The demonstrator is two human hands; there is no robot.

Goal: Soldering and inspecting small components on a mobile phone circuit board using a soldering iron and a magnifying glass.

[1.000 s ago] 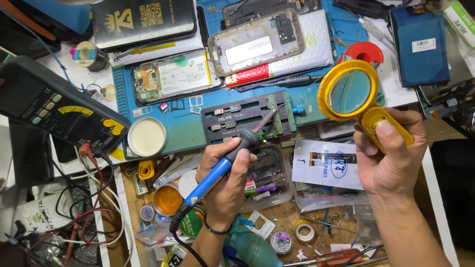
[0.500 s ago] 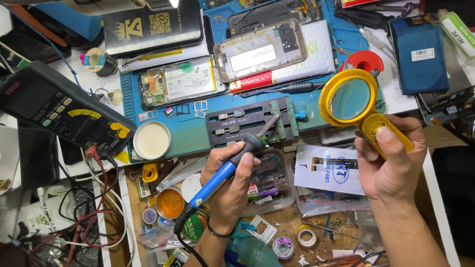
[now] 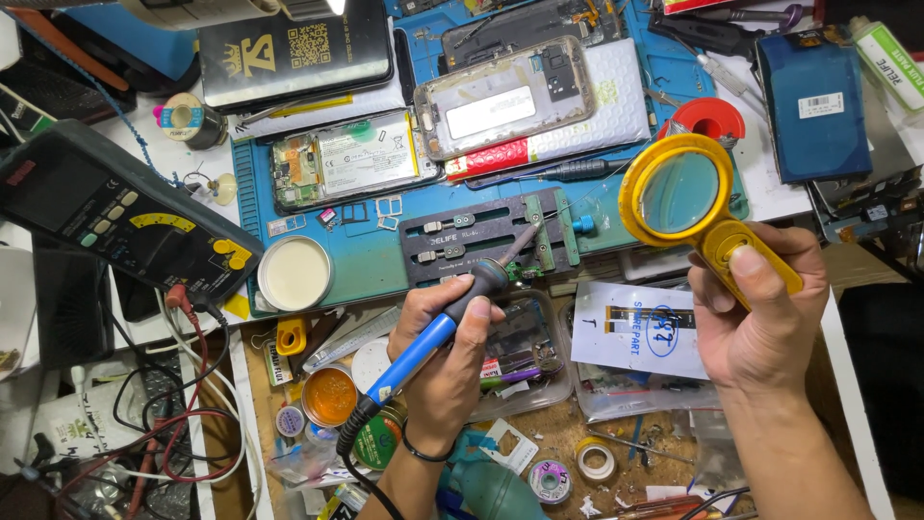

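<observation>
My left hand grips a blue and black soldering iron, its tip resting near the right end of a dark metal board holder on the blue work mat. My right hand holds a yellow magnifying glass by its handle, the lens raised over the mat's right edge. An opened phone body lies on a white padded sheet further back. A second opened phone lies to its left.
A black multimeter with red and black leads sits at left. A round white tin, an orange flux tin, a red solder spool, a blue phone panel and a clear parts tray crowd the bench.
The view has shifted so everything sits slightly lower. My right hand with the magnifying glass has drifted a little left and down; the soldering iron stays at the holder.
</observation>
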